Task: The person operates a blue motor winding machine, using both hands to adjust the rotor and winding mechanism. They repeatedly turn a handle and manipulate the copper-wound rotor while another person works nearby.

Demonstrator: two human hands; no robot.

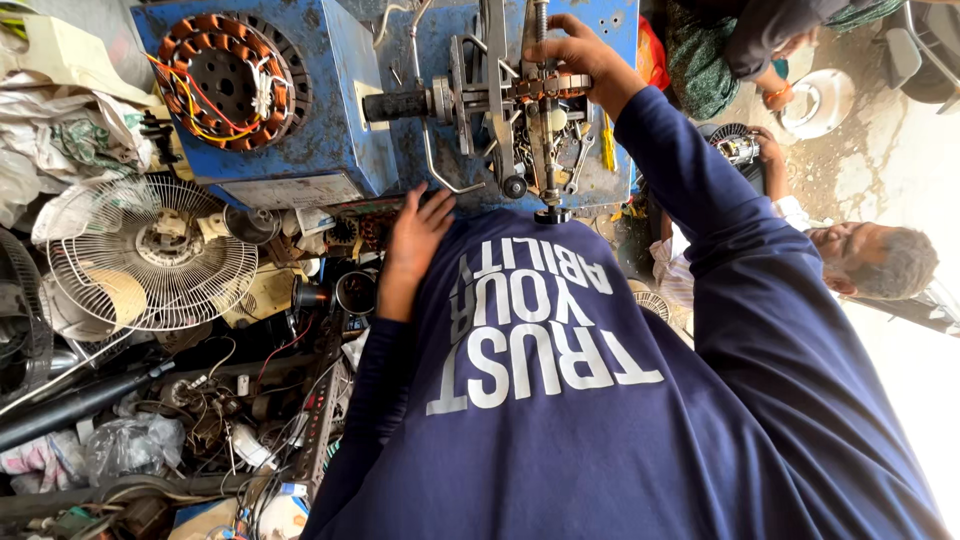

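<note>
Cluttered workshop bench (200,400); right hand (575,50) clamped on winding jig (530,90); left hand (412,240) open, fingers apart, by blue machine (330,130)

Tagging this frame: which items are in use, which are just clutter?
In use:
right hand on the winding jig
left hand at the blue machine

Lying about:
wound stator
white fan guard
loose wires
plastic bags
</note>
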